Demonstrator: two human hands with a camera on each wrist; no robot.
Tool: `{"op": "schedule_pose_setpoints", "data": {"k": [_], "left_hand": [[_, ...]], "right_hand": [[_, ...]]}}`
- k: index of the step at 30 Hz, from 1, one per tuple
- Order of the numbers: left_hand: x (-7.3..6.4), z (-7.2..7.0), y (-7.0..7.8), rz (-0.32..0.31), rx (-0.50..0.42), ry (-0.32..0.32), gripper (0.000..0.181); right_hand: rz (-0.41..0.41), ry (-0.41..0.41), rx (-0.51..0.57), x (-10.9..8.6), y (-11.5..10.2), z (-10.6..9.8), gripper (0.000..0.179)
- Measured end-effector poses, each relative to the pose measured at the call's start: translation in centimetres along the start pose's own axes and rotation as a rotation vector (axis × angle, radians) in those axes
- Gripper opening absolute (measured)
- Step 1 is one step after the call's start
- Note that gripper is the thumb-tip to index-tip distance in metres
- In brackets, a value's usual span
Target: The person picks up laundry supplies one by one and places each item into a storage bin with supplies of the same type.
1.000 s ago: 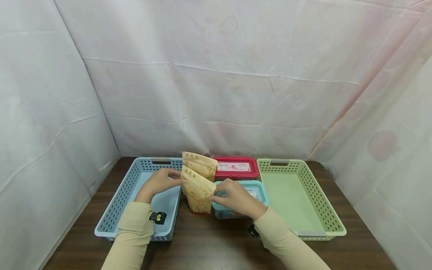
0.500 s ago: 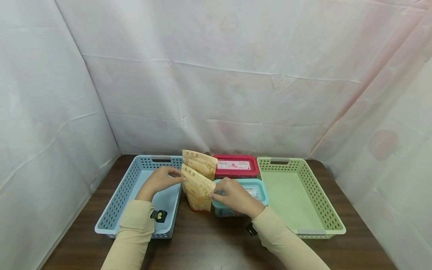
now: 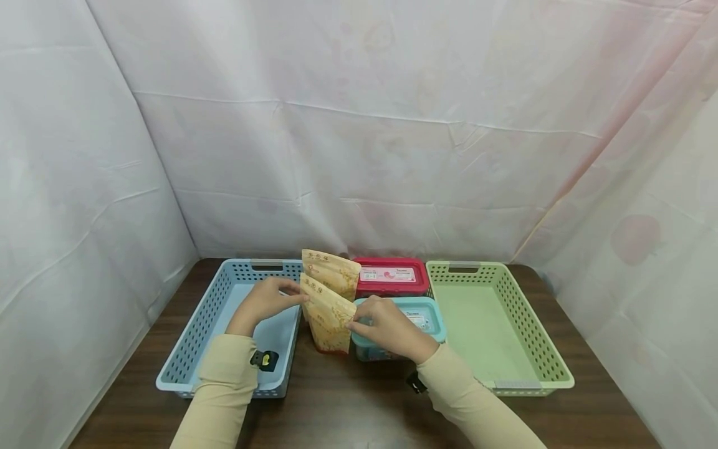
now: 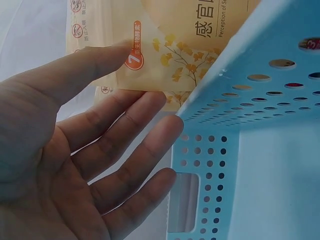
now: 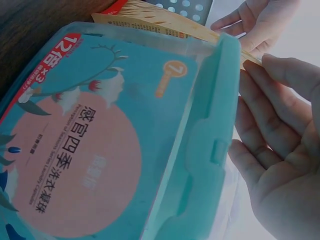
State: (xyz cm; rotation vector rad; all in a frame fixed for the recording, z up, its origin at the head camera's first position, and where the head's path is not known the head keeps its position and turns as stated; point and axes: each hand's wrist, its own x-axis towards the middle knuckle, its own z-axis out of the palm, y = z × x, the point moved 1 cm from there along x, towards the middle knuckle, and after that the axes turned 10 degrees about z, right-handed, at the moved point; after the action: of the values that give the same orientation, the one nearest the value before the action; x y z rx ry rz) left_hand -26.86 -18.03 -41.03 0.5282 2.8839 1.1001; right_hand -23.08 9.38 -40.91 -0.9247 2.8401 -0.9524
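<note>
Two cream stand-up pouches with printed flowers stand one behind the other between the baskets. My left hand pinches the left top edge of the front pouch; in the left wrist view its thumb lies on the printed face, with the index finger behind. On the opposite edge of that pouch, the thumb and index finger of my right hand pinch the upper corner. The rear pouch is partly hidden by the front one. Beside the pouches, under my right hand, sits a laundry capsule box with a teal lid.
A blue perforated basket lies on the left beneath my left hand, and a green one on the right. Behind the teal-lidded box stands a red-lidded box. Pale cloth encloses the dark wooden table at back and sides.
</note>
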Motion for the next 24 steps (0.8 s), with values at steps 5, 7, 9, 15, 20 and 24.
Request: {"op": "schedule_pose_setpoints", "data": {"k": [5,7,9,15,20,24], "left_hand": [[-0.1,-0.1,0.0,0.011,-0.001,0.001,0.035],[-0.1,-0.1,0.1,0.01,-0.005,0.0,0.035],[-0.2,-0.2,0.2,0.007,-0.009,-0.001,0.036],[-0.4,-0.7,0.8,0.022,-0.026,0.015,0.041],[-0.5,-0.9,1.0,0.034,-0.034,0.055,0.045],[-0.5,-1.2,1.2,0.032,-0.05,0.089,0.047]], "right_hand": [[-0.006,0.011,-0.005,0.0,-0.1,0.0,0.019],[-0.006,0.013,0.001,0.0,-0.1,0.0,0.019],[-0.002,0.018,0.006,-0.1,-0.2,-0.1,0.018],[0.014,0.042,0.028,-0.2,-0.5,-0.3,0.014],[0.018,0.066,0.047,-0.2,-0.7,-0.5,0.009],[0.005,0.101,0.076,-0.1,-1.1,-0.8,0.007]]}}
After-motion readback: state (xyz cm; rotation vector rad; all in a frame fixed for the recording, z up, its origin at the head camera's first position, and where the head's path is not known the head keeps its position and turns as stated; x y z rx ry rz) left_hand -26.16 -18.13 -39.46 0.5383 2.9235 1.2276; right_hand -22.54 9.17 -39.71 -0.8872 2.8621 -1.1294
